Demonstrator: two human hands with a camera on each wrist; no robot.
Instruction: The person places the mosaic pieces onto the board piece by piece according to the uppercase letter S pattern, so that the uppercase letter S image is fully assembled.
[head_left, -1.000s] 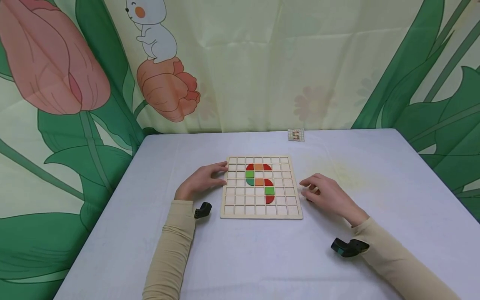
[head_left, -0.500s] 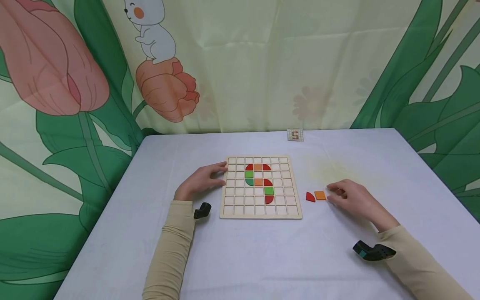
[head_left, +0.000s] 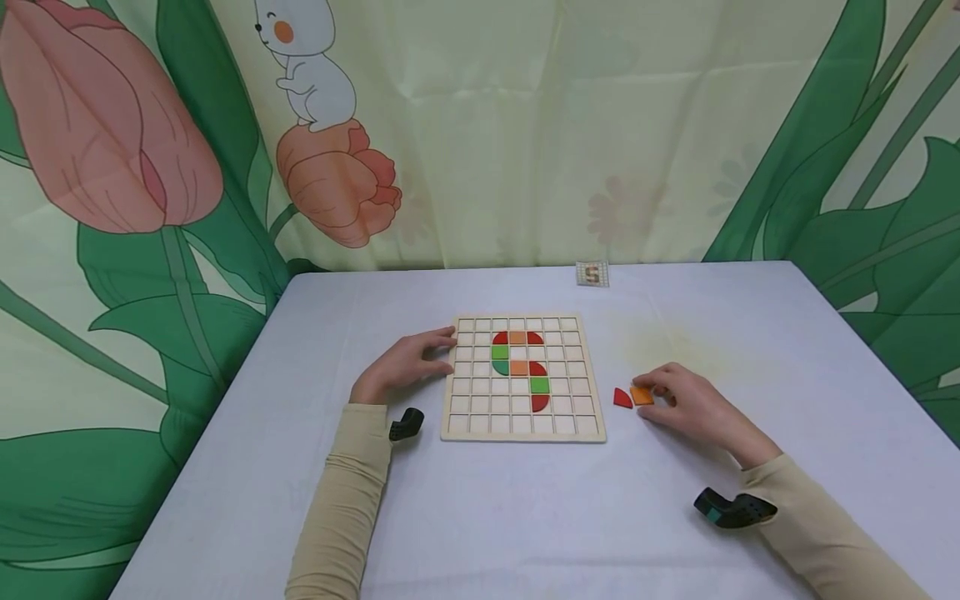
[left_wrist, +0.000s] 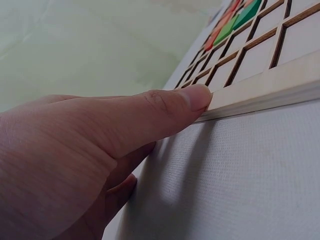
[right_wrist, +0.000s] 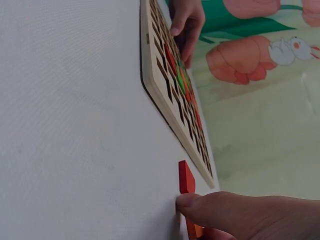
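A wooden grid board (head_left: 522,437) lies on the table, with red, orange and green tiles set in an S-like line of cells. My left hand (head_left: 405,365) rests at its left edge, fingers extended; in the left wrist view the thumb (left_wrist: 192,97) touches the rim. Right of the board, my right hand (head_left: 697,407) pinches an orange square tile (head_left: 642,396) between thumb and index finger, low over the cloth. Just left of that tile lies a red quarter-circle tile (head_left: 622,398), also seen in the right wrist view beyond the thumb (right_wrist: 192,202).
A small card (head_left: 592,274) with an S-like pattern lies at the table's back edge. White cloth covers the table (head_left: 525,517). Behind it hangs a curtain (head_left: 480,150) printed with flowers and a white animal. Black wrist cameras sit on both sleeves.
My right hand first drew rightward from beside the board, uncovering the red and orange tiles. It then came back left and its fingers closed on the orange tile. The left hand stayed put.
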